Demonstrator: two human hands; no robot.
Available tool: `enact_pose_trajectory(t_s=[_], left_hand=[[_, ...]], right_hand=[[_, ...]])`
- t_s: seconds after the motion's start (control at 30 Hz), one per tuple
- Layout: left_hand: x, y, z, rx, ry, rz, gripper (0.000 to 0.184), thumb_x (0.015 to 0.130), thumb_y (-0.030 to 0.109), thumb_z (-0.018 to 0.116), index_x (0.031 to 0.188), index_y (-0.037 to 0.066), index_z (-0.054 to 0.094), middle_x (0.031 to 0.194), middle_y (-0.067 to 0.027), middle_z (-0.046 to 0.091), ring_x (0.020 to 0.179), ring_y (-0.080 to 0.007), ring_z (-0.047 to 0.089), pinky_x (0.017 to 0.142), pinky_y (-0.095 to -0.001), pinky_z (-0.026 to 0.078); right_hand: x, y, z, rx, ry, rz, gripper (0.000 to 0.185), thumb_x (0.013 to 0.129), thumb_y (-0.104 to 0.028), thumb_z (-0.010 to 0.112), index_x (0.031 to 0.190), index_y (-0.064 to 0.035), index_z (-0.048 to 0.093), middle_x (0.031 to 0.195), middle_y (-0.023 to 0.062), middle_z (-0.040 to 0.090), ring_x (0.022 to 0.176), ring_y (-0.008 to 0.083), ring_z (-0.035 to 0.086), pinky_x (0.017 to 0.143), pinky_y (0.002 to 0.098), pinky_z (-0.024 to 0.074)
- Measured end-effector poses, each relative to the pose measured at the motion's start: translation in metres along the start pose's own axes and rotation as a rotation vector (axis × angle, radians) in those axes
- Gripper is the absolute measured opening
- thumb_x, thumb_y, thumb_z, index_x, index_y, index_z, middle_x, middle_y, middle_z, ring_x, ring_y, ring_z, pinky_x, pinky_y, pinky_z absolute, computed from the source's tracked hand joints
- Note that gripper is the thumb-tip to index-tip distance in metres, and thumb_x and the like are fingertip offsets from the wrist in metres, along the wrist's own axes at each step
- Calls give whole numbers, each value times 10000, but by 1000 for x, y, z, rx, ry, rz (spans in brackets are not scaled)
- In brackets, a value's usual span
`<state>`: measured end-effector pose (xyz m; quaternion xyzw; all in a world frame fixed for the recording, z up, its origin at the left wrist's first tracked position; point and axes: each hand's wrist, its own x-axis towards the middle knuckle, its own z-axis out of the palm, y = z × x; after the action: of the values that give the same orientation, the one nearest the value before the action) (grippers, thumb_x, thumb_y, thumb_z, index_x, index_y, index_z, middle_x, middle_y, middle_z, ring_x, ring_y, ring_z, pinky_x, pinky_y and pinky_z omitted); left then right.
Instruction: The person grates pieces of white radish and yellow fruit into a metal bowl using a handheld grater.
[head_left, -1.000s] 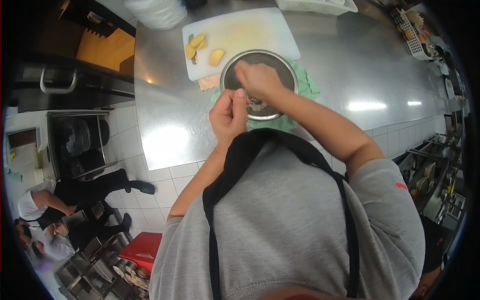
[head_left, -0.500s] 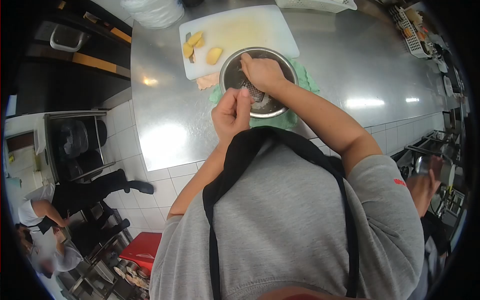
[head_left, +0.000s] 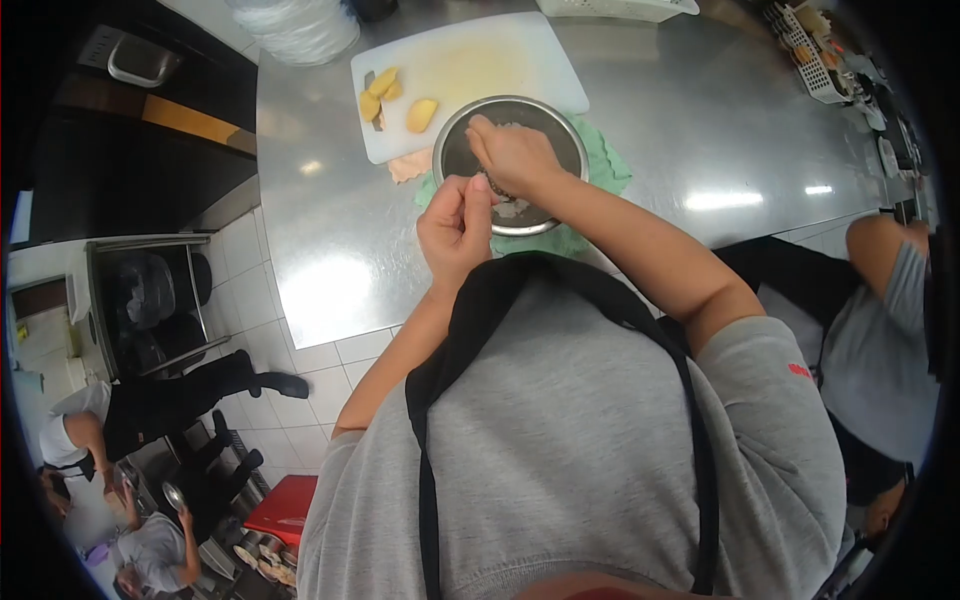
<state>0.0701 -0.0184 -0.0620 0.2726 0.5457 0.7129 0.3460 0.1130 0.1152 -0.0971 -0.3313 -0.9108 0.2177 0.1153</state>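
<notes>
A metal bowl (head_left: pixel 584 160) stands on a green cloth (head_left: pixel 606 170), with pale shreds (head_left: pixel 512 209) at its bottom. A metal grater (head_left: pixel 495 188) slants inside it, mostly hidden by my hands. My left hand (head_left: pixel 455 225) is closed at the near rim, thumb up, on the grater's near end. Over the grater is my right hand (head_left: pixel 515 158), its fingers pressed together; whatever they hold is hidden. Behind the bowl, a white cutting board (head_left: pixel 545 60) carries a yellow peeled piece (head_left: pixel 422 115) and several more yellow pieces (head_left: pixel 380 85) on its left side.
A plastic-wrapped stack (head_left: pixel 298 30) and a white basket (head_left: pixel 620 8) stand at the steel table's (head_left: pixel 680 110) back. Another basket (head_left: pixel 820 78) is far right. One person (head_left: pixel 885 340) is close on my right; others (head_left: pixel 150 550) are at lower left, near a red box (head_left: pixel 283 508).
My right hand has shifted slightly down the grater, covering more of it. My left hand stays at the rim. A person on the right has come closer to the table.
</notes>
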Motion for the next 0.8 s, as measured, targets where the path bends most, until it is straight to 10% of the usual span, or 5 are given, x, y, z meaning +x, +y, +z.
enact_pose_trajectory(t_s=[0.8], left_hand=[[1,-1,-4,21,-25,27,243,891,149,495,675,41,513,502,65,390,436,4,293,403,-178,195]], right_hand=[[3,-4,-1,-47,-70,-60,264,890,-299,359,852,-52,442,646,180,586,635,378,573,580,482,435]])
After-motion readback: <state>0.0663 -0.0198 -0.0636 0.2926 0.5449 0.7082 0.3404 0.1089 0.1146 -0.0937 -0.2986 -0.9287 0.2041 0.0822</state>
